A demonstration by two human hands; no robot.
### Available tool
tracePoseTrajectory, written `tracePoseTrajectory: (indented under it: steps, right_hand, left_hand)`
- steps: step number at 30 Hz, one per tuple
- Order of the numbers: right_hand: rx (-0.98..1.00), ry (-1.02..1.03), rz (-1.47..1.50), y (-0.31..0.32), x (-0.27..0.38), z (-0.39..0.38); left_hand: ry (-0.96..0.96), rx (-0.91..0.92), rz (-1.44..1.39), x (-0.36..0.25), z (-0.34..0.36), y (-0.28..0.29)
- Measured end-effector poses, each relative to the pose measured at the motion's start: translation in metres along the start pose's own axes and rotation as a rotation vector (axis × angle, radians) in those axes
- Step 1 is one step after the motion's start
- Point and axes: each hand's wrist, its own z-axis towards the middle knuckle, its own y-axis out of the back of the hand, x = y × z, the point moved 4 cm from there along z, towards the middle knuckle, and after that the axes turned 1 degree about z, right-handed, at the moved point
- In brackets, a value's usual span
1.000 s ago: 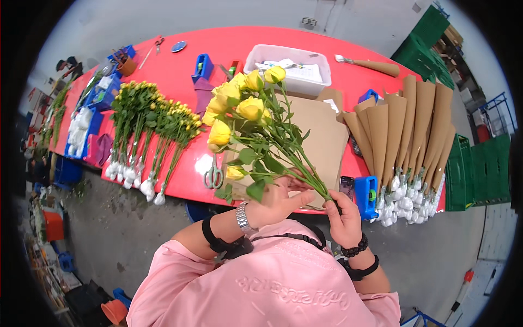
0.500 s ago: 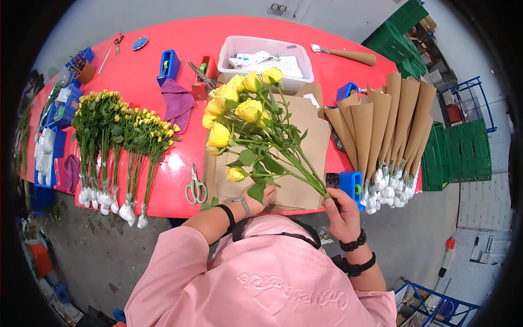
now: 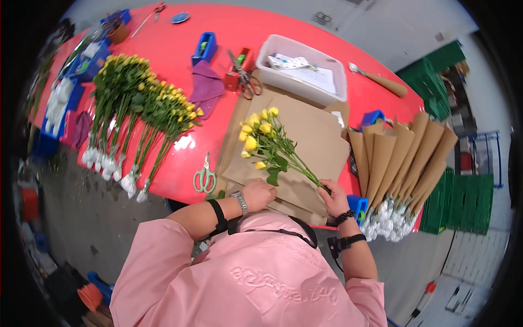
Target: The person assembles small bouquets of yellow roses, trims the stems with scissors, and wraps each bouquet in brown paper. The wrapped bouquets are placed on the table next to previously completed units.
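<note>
One bunch of yellow roses lay on the brown paper, heads toward ten o'clock, right hand gripping its stems, left hand curled on the paper's edge; wrapping seemingly followed.

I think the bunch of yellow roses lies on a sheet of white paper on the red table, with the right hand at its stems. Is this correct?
Not quite: the head view shows the paper is brown, not white. The bunch of yellow roses does lie on it, on the red table, with the right hand at its stems.
</note>
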Motion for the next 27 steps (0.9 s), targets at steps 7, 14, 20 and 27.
tracePoseTrajectory:
  steps: [7,14,20,27]
  right_hand:
    - [0.231,-0.09,-0.186,-0.042,-0.093,0.028]
    - [0.381,-0.169,-0.159,-0.022,-0.133,0.045]
    - [-0.451,-0.491,0.2,0.05,-0.185,0.032]
    - [-0.324,-0.013,-0.562,-0.043,-0.064,0.009]
  left_hand:
    - [-0.092,-0.1,0.115,-0.019,-0.003,0.044]
    - [0.084,-0.181,0.27,0.018,0.045,0.043]
    - [0.319,0.187,0.197,0.064,0.099,0.029]
    - [0.419,0.174,0.293,0.106,0.154,0.032]
